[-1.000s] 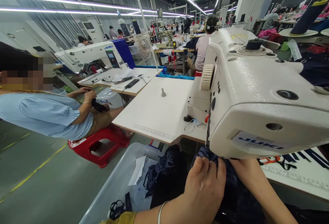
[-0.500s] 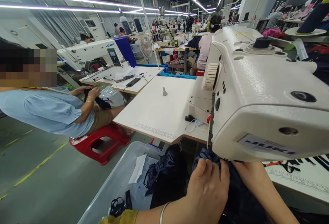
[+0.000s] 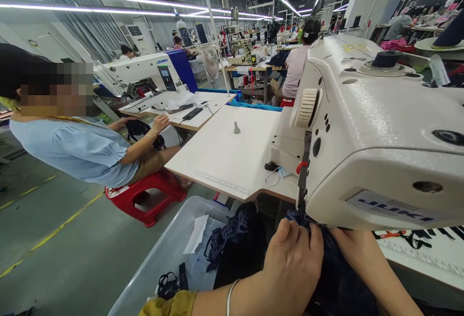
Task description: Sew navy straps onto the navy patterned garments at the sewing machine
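Observation:
My left hand (image 3: pixel 292 267) lies curled on dark navy fabric (image 3: pixel 337 282) just under the head of a white Juki sewing machine (image 3: pixel 377 127), its fingers pressed onto the cloth near the needle bar (image 3: pixel 301 188). A silver bangle circles that wrist. My right hand (image 3: pixel 348 243) reaches in from the right beneath the machine head; its fingers are hidden behind the machine. The fabric runs between both hands and disappears under the machine.
A white table extension (image 3: pixel 232 154) spreads left of the machine. Below it stands a clear plastic bin (image 3: pixel 163 263) holding dark garments and paper. A person in a light blue shirt (image 3: pixel 79 147) sits on a red stool (image 3: pixel 145 197) at the left, at another machine. Several workers and machines fill the background.
The view has drifted slightly right and up. The seated person at the left has stretched an arm forward with a dark piece. My hands have stayed on the fabric.

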A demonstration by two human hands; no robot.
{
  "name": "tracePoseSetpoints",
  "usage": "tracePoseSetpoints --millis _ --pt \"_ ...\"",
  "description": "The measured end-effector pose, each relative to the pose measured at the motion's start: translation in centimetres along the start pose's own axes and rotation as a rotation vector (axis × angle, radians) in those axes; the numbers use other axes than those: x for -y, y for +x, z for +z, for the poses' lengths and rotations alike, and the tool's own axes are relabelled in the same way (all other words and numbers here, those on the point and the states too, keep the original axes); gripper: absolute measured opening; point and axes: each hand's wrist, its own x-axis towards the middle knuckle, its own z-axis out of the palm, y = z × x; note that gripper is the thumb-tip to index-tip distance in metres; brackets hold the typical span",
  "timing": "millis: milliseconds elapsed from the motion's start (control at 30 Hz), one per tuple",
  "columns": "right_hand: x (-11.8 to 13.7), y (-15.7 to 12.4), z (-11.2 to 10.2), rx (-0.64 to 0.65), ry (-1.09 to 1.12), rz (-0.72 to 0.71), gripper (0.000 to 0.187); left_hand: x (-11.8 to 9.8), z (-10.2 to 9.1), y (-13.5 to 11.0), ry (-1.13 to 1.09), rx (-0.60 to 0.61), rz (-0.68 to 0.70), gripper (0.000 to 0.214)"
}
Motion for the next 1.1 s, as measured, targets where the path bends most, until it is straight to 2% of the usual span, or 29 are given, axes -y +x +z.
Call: tracePoseSetpoints --millis 200,367,433,533,600,733,800,900,967,1100 --pt "0.0 -0.1 -0.3 0.041 0.087 0.048 0.038 0.2 0.1 -0.1 -0.057 0.026 0.035 0.031" --pt "-0.1 -0.2 -0.4 0.073 0.157 0.083 0.039 0.2 0.0 0.2 -0.107 -0.003 0.018 0.025" --pt "0.0 -0.1 -0.3 0.08 0.176 0.118 0.039 0.0 0.0 0.1 -0.141 -0.015 0.018 0.039" --pt "0.1 -0.1 -0.3 0.096 0.225 0.13 0.039 -0.3 -0.1 -0.1 -0.196 -0.066 0.0 0.08" --pt "0.2 -0.3 -0.4 0.093 0.263 0.131 0.038 -0.1 -0.5 -0.3 -0.205 -0.064 0.004 0.089" --pt "0.6 -1.2 -0.7 0.05 0.333 0.179 0.036 1.5 -1.4 -0.6 -0.188 0.13 0.074 0.05" --pt "0.7 -1.8 -0.7 0.059 0.351 0.196 0.032 2.4 -1.4 -0.8 -0.161 0.131 0.104 0.042" --pt "0.8 -2.3 -0.4 0.042 0.336 0.214 0.027 2.9 -0.8 -1.1 -0.133 0.058 0.283 0.037" --pt "0.9 -2.4 -0.3 0.004 0.323 0.216 0.023 2.8 -0.5 -1.3 -0.116 0.056 0.356 0.038" --pt "1.0 -2.1 -0.4 0.003 0.283 0.225 0.021 2.1 -0.6 -1.7 -0.069 0.105 0.286 0.041"
